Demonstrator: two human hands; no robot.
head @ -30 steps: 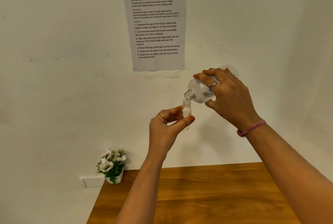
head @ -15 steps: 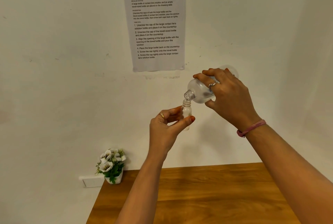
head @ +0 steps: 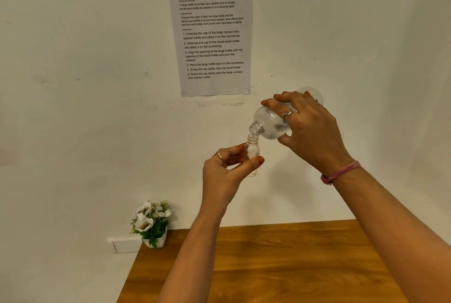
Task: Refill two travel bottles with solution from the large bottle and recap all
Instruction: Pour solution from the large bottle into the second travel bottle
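Head view, and both hands are raised above the wooden table (head: 280,266), out in front of the white wall. The left hand (head: 223,175) pinches the small travel bottle (head: 252,150) between thumb and curled fingers, holding it upright, well above the table. It's clear plastic, uncapped, threaded neck showing; how much liquid sits inside, I cannot tell. Directly over it, the right hand (head: 310,129) wraps its fingers and thumb round the large bottle (head: 269,123), tipped steeply with its base up and away and its open threaded mouth pointing down, just above the travel bottle's opening, nearly touching it. The large bottle is frosted, translucent, cloudy through the shoulder; a liquid level can't be made out, and no stream is clear enough to call. Rings on both hands, a pink band (head: 340,172) on the right wrist. Above the table, a printed task sheet (head: 210,34) is stuck to the wall. At the table's far left corner stands a small white pot of flowers (head: 152,223), with a white wall socket (head: 125,245) just left of it.
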